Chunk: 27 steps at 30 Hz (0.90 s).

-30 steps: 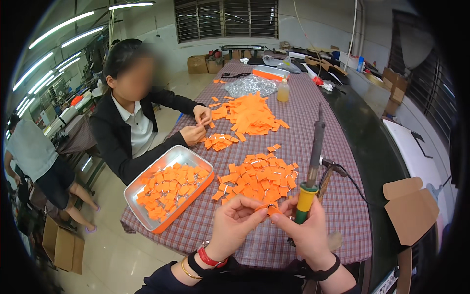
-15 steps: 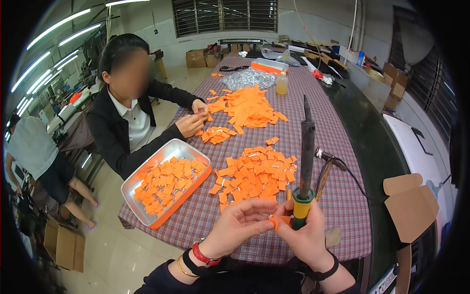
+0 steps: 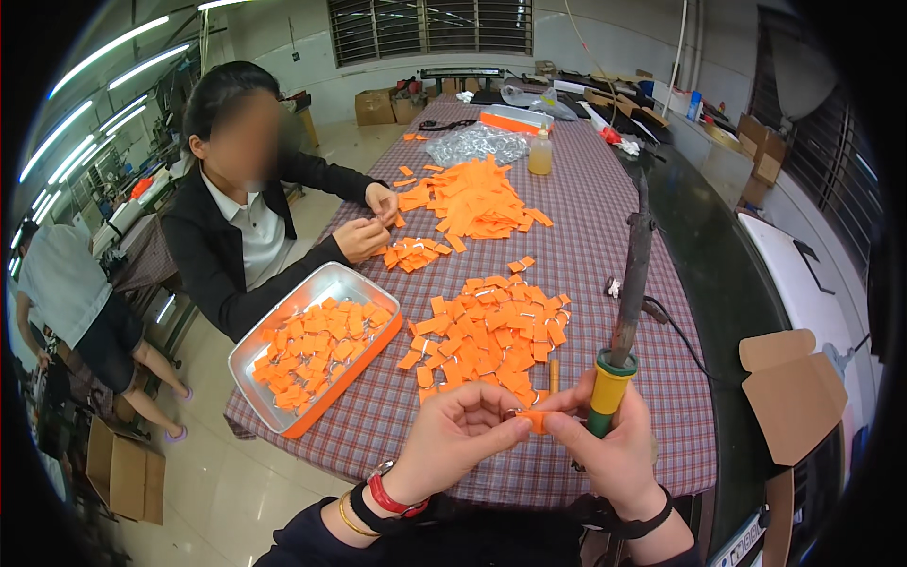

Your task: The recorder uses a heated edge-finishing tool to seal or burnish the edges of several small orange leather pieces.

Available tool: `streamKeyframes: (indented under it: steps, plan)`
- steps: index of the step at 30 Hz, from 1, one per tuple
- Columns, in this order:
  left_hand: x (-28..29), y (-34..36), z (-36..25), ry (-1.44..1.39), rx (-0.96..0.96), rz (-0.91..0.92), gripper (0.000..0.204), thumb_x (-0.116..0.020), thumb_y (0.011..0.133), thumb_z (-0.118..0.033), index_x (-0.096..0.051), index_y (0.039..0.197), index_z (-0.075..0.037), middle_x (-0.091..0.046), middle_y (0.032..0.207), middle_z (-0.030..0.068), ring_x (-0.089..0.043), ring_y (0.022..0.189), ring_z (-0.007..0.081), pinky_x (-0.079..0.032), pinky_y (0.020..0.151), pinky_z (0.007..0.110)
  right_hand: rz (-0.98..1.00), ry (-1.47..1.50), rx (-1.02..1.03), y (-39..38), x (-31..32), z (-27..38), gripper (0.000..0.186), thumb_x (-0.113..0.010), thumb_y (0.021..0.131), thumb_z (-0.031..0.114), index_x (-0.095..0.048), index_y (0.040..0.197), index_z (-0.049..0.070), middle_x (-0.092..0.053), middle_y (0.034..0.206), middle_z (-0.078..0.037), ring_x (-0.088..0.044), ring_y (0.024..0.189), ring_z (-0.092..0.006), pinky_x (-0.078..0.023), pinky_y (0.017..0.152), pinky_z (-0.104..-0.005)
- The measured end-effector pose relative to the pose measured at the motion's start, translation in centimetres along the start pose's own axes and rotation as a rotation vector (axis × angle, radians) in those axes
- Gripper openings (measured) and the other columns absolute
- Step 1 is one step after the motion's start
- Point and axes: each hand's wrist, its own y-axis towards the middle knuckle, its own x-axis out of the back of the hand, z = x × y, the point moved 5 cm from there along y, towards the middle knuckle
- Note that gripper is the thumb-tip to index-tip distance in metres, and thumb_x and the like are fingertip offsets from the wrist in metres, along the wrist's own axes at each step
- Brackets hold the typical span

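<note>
A small orange fabric tab [image 3: 536, 421] with a bit of metal at its left end is pinched between my two hands. My left hand [image 3: 458, 435] grips the metal end with thumb and fingers. My right hand [image 3: 616, 461] holds the tab's other end between thumb and forefinger. The same hand also keeps a soldering iron [image 3: 614, 380] with a yellow and green handle, its dark shaft pointing up. Just beyond my hands lies a pile of orange tabs with metal rings [image 3: 496, 326]. A thin brownish stick [image 3: 555, 376] lies beside that pile.
An orange-sided metal tray [image 3: 351, 375] of tabs stands at the left table edge. Across from it, a co-worker's hands [image 3: 364, 238] work over a small heap. Farther back are loose orange strips [image 3: 477, 200], a plastic bag [image 3: 477, 146] and a bottle [image 3: 540, 154]. A cord [image 3: 682, 335] runs at right.
The soldering iron has shifted right and tilted, and my right hand has moved slightly right with it. The orange tab now lies flatter and straighter between my fingers.
</note>
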Motion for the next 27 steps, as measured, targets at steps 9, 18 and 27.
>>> streamKeyframes:
  steps: [9,18,27]
  plan:
    - [-0.5,0.1,-0.5,0.138,0.076,0.087,0.025,-0.067,0.083,-0.008,-0.06,0.104,0.003,-0.065,0.091,0.0054,-0.062,0.077,0.0078,-0.05,0.07,0.019,0.011,-0.219,0.029,0.0,0.1,0.7,0.033,-0.068,0.077,0.0,-0.043,0.099,0.002,-0.066,0.083,-0.007,-0.057,0.068,-0.0039,-0.04,0.051,-0.0156]
    - [0.6,-0.1,-0.7,0.415,-0.005,0.058,0.019,-0.069,0.08,-0.004,-0.066,0.096,0.004,-0.067,0.086,0.0084,-0.063,0.076,0.009,-0.05,0.068,0.018,-0.022,-0.254,0.03,-0.2,0.0,0.9,0.034,-0.07,0.076,0.002,-0.046,0.101,0.001,-0.065,0.08,-0.006,-0.057,0.067,-0.0056,-0.042,0.055,-0.0184]
    - [2.7,-0.3,-3.2,-0.088,-0.166,-0.155,0.017,-0.061,0.085,-0.004,-0.062,0.099,0.005,-0.065,0.091,0.0113,-0.063,0.079,0.0152,-0.05,0.07,0.025,0.093,-0.602,0.152,-2.4,1.3,1.3,0.009,-0.048,0.089,0.009,-0.045,0.094,0.002,-0.051,0.069,-0.002,-0.047,0.058,-0.0074,-0.037,0.05,-0.02]
